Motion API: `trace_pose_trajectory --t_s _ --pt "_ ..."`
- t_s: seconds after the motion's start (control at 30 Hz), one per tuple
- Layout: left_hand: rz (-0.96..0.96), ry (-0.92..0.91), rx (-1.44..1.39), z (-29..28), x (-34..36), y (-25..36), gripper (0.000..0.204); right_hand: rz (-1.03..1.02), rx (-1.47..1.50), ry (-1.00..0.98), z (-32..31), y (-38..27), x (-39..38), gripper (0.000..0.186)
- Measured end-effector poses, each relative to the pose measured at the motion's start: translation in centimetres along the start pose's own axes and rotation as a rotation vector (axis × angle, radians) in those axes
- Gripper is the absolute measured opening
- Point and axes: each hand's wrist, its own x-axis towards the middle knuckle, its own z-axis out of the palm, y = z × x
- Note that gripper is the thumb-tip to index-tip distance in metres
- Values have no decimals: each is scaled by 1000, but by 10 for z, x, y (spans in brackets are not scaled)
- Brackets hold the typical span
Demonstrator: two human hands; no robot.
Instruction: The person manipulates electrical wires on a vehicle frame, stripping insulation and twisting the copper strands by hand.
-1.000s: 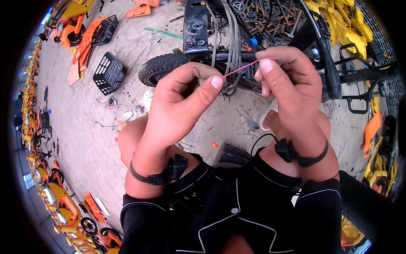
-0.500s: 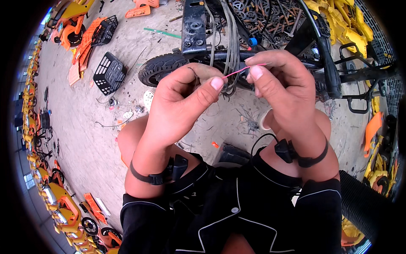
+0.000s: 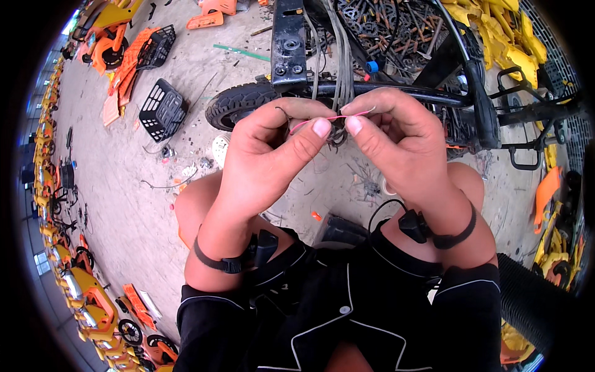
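Observation:
A thin pink wire (image 3: 336,116) with a pale tip at its right end is pinched between thumb and forefinger of both my left hand (image 3: 276,146) and my right hand (image 3: 396,149), whose thumbs nearly meet. Just beyond my fingers, several long grey cables (image 3: 343,59) hang over a black vehicle frame (image 3: 288,49), beside a wheel with a treaded tyre (image 3: 235,102).
Dark metal parts and rods (image 3: 384,31) are heaped behind the frame. Yellow panels (image 3: 520,46) lie at the upper right. A black crate (image 3: 162,108) and orange panels (image 3: 124,68) are on the concrete floor (image 3: 124,186). Yellow-orange vehicles (image 3: 90,301) line the left.
My right hand has moved left and down, so the hands are closer together with less pink wire stretched between them; a loop of it now shows left of my left thumb.

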Motion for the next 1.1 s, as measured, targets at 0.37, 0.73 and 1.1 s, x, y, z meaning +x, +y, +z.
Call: trace_pose_trajectory --t_s 0.37,0.73,1.1 --pt "92 128 204 2 -6 -1 9 -68 -116 -12 2 -3 3 20" --pt "223 106 305 4 -5 -9 12 -194 -309 -6 1 -6 6 11" --pt "211 76 288 7 -3 -9 13 -268 -352 37 -1 -8 5 11"
